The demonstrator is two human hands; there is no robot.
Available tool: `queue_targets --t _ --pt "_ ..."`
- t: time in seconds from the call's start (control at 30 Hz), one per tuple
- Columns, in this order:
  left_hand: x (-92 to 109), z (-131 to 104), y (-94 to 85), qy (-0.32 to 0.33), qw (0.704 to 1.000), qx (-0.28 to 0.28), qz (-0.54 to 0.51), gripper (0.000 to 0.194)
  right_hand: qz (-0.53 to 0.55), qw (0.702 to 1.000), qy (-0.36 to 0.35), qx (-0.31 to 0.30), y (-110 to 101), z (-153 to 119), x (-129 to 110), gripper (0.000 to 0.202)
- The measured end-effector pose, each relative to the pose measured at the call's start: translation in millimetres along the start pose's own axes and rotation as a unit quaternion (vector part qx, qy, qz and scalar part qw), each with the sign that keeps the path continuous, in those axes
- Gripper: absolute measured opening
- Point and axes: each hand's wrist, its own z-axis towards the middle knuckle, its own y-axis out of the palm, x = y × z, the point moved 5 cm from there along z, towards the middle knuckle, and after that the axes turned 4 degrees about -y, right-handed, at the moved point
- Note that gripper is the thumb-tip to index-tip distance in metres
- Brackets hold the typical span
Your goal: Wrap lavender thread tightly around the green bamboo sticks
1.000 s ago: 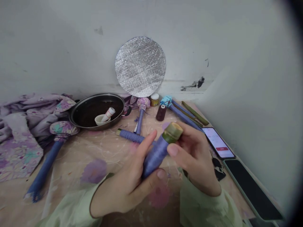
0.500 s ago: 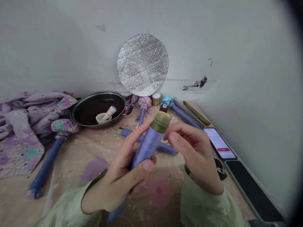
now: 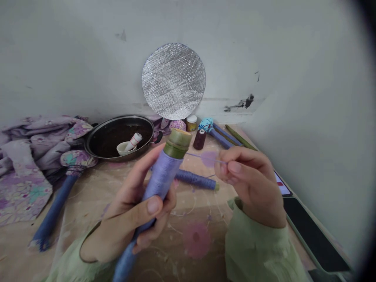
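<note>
A green tube [image 3: 161, 174], wrapped in purple-blue thread below its bare upper end, leans up and to the right in my left hand [image 3: 135, 215], whose fingers and thumb go round it. My right hand [image 3: 249, 180] is right of the tube and pinches a thin purple thread [image 3: 205, 157] between thumb and fingertips. This thread runs taut to the tube near the edge of the wrapping. Behind the hands, a thread-wound stick [image 3: 196, 179] lies on the patterned table cover [image 3: 196, 239]. A dark thread spool [image 3: 199, 140] stands farther back.
At the back left is a black pan [image 3: 100, 154] holding a small white bowl [image 3: 122, 149]. Floral cloth [image 3: 26, 184] and a cloth-headed stick [image 3: 58, 209] lie left. A silver disc [image 3: 174, 81] leans on the wall. Phones [image 3: 317, 235] lie right; more sticks [image 3: 225, 137] lie behind.
My left hand and the tube have moved left. My right hand has moved right, away from the tube, and the thread between them now shows stretched out.
</note>
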Motion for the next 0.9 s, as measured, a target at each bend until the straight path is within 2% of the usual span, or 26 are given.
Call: queue_targets --t 0.17,0.33,0.53,0.63,0.73,0.8,0.9 --pt "-2 10 -2.5 0.025 0.999 -0.002 0.029 0.055 -0.008 0.999 -0.033 -0.005 6 -13 -14 0.014" --pt "-8 19 -4.1 0.087 0.991 -0.064 0.085 0.055 -0.045 0.997 -0.060 -0.016 14 -19 -21 0.016" --pt "-16 24 -8.9 0.096 0.976 -0.024 0.191 0.061 -0.078 0.995 -0.052 -0.044 22 -19 -25 0.014" --pt "-15 24 -10.2 0.122 0.956 0.003 0.268 0.063 -0.090 0.993 -0.060 -0.055 26 -16 -28 0.019" --pt "-14 23 -11.8 0.156 0.917 0.040 0.365 0.067 -0.093 0.992 -0.059 -0.062 28 -13 -29 0.021" --pt "-14 21 -9.8 0.174 0.899 0.035 0.401 0.071 -0.100 0.990 -0.065 -0.070 30 -13 -30 0.021" --pt "-13 18 -5.7 0.175 0.891 0.006 0.419 0.070 -0.112 0.989 -0.069 -0.064 29 -13 -29 0.020"
